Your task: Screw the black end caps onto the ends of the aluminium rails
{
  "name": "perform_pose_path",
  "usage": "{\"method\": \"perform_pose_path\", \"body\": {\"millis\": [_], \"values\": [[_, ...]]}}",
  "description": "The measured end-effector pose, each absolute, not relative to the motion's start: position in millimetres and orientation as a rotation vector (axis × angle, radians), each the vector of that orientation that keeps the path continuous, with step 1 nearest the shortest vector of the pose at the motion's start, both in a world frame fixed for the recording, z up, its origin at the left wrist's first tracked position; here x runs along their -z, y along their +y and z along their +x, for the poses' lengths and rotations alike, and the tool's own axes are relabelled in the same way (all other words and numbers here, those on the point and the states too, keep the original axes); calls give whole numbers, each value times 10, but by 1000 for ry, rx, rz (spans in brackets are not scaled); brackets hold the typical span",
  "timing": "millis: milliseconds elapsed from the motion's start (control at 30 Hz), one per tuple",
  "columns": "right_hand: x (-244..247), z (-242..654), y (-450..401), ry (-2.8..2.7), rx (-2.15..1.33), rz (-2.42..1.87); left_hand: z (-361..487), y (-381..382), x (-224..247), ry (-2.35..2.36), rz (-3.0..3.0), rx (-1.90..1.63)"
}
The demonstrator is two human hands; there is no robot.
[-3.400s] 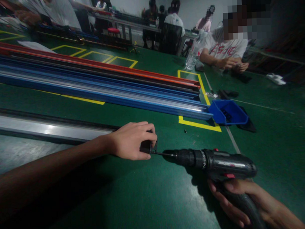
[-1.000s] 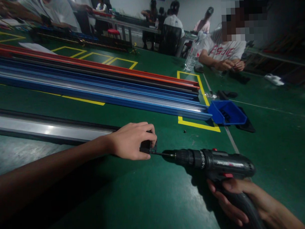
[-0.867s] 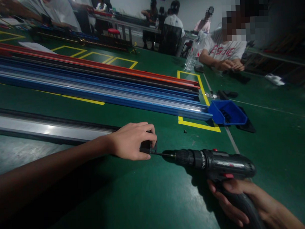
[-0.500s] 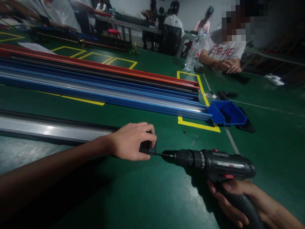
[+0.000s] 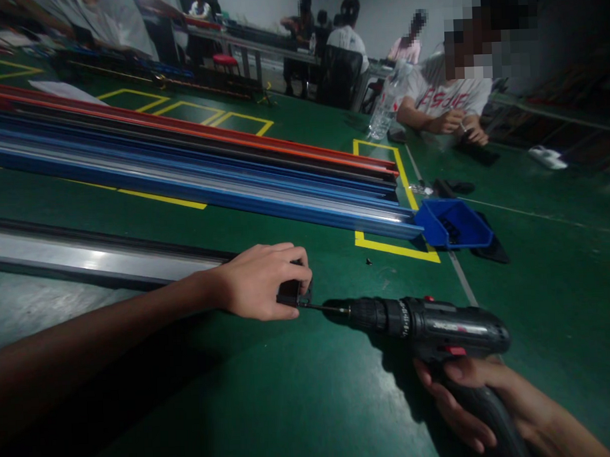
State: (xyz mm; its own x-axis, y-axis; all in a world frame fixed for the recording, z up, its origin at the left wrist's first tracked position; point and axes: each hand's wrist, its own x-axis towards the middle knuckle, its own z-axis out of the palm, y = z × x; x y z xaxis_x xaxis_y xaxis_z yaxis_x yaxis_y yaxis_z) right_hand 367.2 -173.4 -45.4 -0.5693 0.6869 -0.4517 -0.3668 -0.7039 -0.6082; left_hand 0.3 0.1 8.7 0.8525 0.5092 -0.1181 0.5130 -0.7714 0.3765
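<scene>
My left hand (image 5: 267, 283) is wrapped round a small black end piece (image 5: 290, 292) at the right end of a long silver and black metal profile (image 5: 106, 257). A black power drill (image 5: 438, 324) lies level in my right hand (image 5: 471, 396), whose fingers are round its handle. The drill's thin bit points left and its tip meets the black piece beside my left thumb. Where exactly the tip sits is too small to make out.
Blue profiles (image 5: 233, 184) and an orange profile (image 5: 282, 144) lie across the green table (image 5: 311, 395). Right of them stand a blue bin (image 5: 455, 224) with dark parts and a plastic bottle (image 5: 382, 109). A small dark part (image 5: 369, 261) lies nearer. A person (image 5: 445, 103) sits opposite.
Both my hands, the drill and the profile hold nearly the same positions. Across the table, the person's hands have moved slightly apart.
</scene>
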Motion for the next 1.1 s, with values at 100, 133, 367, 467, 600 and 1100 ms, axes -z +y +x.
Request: {"method": "perform_pose_path", "body": {"millis": [100, 133, 367, 467, 600, 1100], "values": [[448, 3671, -1731, -611, -2263, -877, 3, -3, -85, 753, 2627, 10], [445, 3674, -1729, -609, -2268, -873, 3, -4, -85, 748, 2627, 12], [416, 3689, -1723, -593, -2300, -863, 5, -4, -78, 752, 2625, -8], [420, 3687, -1723, -611, -2293, -848, -1, 4, -41, 743, 2631, -44], [428, 3692, -1726, -599, -2301, -848, -8, 12, -11, 736, 2642, -57], [438, 3651, -1725, -600, -2257, -909, -1, 19, -35, 739, 2637, -43]]}}
